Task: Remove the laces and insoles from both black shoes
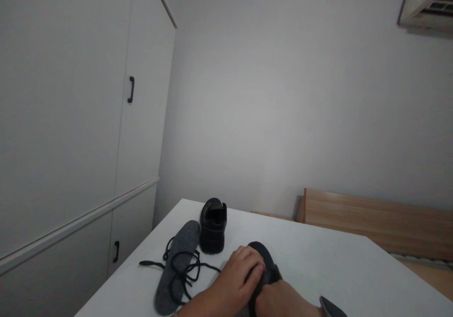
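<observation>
My left hand lies over the top of a black shoe at the near edge of the white table, fingers curled onto it. My right hand sits just right of it at the shoe's side; its fingers are hidden behind the shoe and the frame's edge. A second black shoe stands farther back on the table. Beside that shoe lies a grey insole with a loose black lace tangled across it.
A white wardrobe with black handles stands along the left. A wooden bed frame is behind the table on the right. A dark flat object pokes in at the bottom right. An air conditioner hangs top right.
</observation>
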A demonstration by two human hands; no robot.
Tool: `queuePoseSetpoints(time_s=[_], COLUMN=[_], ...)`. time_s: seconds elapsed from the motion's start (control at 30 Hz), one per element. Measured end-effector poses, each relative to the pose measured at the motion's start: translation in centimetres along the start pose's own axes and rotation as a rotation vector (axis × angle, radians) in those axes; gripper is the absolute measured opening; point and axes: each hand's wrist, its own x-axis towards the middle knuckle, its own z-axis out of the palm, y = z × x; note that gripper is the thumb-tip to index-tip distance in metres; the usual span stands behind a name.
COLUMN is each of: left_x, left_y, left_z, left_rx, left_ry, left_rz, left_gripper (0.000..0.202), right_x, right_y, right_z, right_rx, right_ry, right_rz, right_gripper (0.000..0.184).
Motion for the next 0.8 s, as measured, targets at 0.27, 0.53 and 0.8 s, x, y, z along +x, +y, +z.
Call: queuePoseSetpoints(time_s=[0.27,0.53,0.8], left_x=[0.0,-0.2,-0.1], left_y=[0.1,0.0,-0.2], left_z=[0.2,0.7,0.8], left_rx=[0.007,0.095,0.119], left_ry=[0.011,0.041,0.04], left_rz=[-0.013,-0.034,-0.016], left_gripper=[0.029,0.029,0.031], right_x=[-0.4,-1.8,-3.5], right_y=[1.0,-0.2,-0.7], right_z=[-0.7,-6.6,-13.0], right_rx=[0.031,0.047,0.435], right_ry=[-0.022,-0.09,0.185], right_rz=[-0.046,0.035,0.094], right_gripper=[0.021,0.026,0.019])
